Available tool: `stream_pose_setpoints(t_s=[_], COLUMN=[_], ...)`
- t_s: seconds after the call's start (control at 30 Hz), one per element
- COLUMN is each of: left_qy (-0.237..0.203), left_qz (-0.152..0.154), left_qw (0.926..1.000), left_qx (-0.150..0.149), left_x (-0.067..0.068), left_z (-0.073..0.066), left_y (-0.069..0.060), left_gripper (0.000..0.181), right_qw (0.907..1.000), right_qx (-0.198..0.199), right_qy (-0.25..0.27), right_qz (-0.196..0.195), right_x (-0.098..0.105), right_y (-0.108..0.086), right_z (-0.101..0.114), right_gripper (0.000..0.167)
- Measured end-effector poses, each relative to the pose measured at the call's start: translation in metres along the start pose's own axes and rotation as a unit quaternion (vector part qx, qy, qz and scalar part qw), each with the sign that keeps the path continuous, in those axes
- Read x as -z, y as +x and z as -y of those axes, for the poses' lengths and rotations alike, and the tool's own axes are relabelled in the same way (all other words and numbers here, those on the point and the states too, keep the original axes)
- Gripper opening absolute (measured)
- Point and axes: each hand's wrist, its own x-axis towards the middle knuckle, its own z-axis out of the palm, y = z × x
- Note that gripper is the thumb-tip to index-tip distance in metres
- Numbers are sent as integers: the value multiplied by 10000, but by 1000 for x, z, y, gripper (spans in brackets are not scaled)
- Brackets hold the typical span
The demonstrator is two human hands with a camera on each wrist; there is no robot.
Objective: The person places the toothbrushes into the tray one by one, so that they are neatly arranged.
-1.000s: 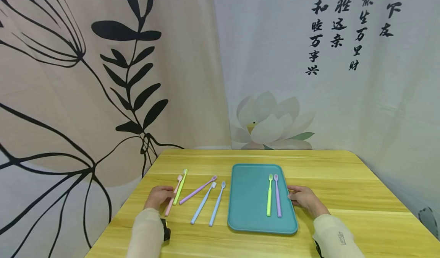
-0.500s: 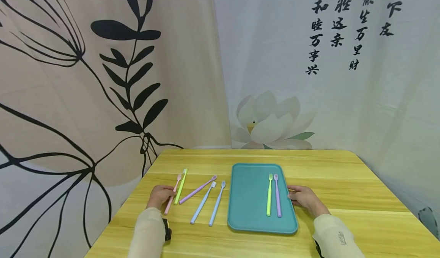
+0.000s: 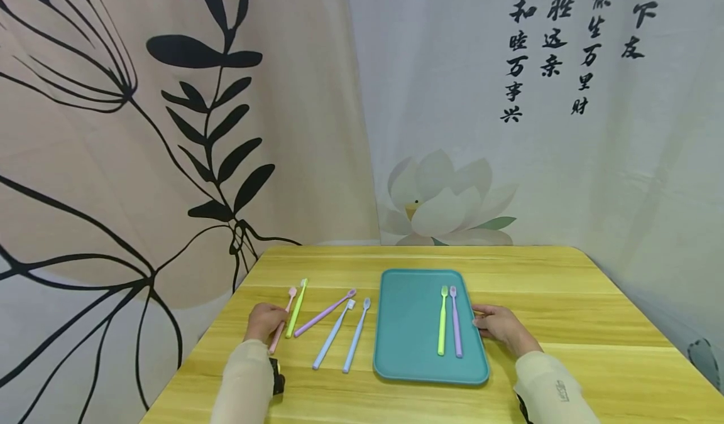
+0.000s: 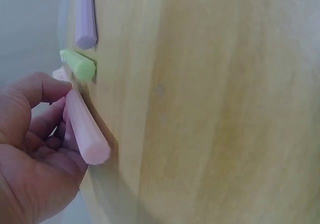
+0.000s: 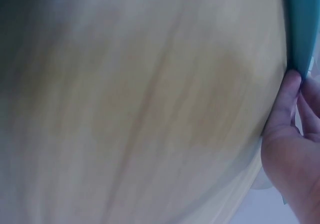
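Pale sleeves [image 3: 244, 380] come in at the bottom of my head view. Just beyond, two blue brushes [image 3: 334, 336] lie near each other on the table [image 3: 537, 286], heads pointing away from me, between the left hand's side and the tray [image 3: 407, 323].

Left hand [image 3: 264, 321]: thumb and finger pinch the pink brush [image 4: 89, 129] by its handle, at the left end of the loose group. The wrist view gives me a shadow beside the handle; I can't tell whether the whole brush is off the table.

Right hand [image 3: 500, 326]: fingers reach out and touch the tray's right edge; I see no curl round it.

Advice from my end: keep the pinch light and near mid-handle, so the head doesn't dip. I'd raise the pink brush straight up rather than drag it, since the green brush [image 3: 296, 311] lies just beside it and could get nudged. Right-hand pressure should be only enough to stop the tray sliding.

Purple brush [image 3: 325, 313] slants right of the green one. On the tray, a second green brush [image 3: 442, 321] and a second purple brush [image 3: 456, 322] lie side by side, right of the middle.

Farthest: a printed curtain [image 3: 317, 129].
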Motion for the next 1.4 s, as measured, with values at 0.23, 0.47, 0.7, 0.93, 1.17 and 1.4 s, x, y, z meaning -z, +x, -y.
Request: stream_pose_setpoints(t_s=[0.23, 0.47, 0.7, 0.93, 1.17, 1.4], left_qy=[-114, -230, 49, -481, -764, -1037], left_qz=[-62, -200, -305, -229, -125, -49], left_qw=[9999, 9995, 9995, 9983, 9965, 9935], left_qx=[94, 60, -44, -236, -320, -475], left_x=[2, 2, -3, -12, -23, -36], left_z=[-1, -8, -19, -37, -54, -74], left_y=[3, 6, 12, 12, 12, 8], left_gripper=[28, 21, 33, 32, 35, 35], right_qw=[10000, 10000, 10000, 10000, 10000, 10000], right_qx=[-10, 14, 17, -18, -23, -10], right_qy=[-28, -58, -42, -46, -54, -32], right_qz=[-35, -40, -3, -16, -2, 8], right_x=[0, 0, 0, 1, 1, 1], right_y=[1, 3, 4, 4, 3, 1], right_z=[-2, -4, -4, -4, -2, 0], right_gripper=[48, 49, 49, 49, 48, 48])
